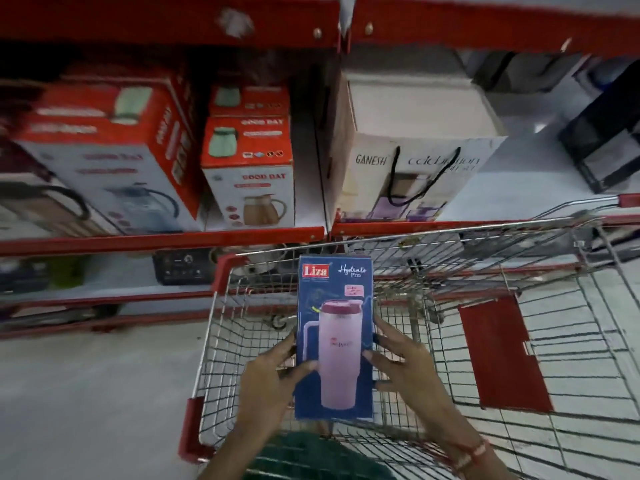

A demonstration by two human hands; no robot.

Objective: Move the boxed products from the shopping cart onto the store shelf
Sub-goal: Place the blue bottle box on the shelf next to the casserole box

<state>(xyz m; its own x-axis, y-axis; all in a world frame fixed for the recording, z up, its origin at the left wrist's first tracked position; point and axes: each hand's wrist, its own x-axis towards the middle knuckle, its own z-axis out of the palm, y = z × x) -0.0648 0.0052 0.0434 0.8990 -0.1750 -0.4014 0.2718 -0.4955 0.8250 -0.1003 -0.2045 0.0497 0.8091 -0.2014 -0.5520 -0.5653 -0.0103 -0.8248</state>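
A tall blue box [335, 337] picturing a pink tumbler is held upright over the wire shopping cart [485, 334]. The left hand [268, 386] grasps the box's left edge, thumb across its front; the right hand [407, 367] grasps its right edge. Beyond the box, a red-edged store shelf [162, 241] carries red-and-white jug boxes [251, 174] and a white carry bag [412, 171].

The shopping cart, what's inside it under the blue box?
Under the blue box, held by the left hand and right hand, only the shopping cart wire shows. The box hides what's straight beneath it.
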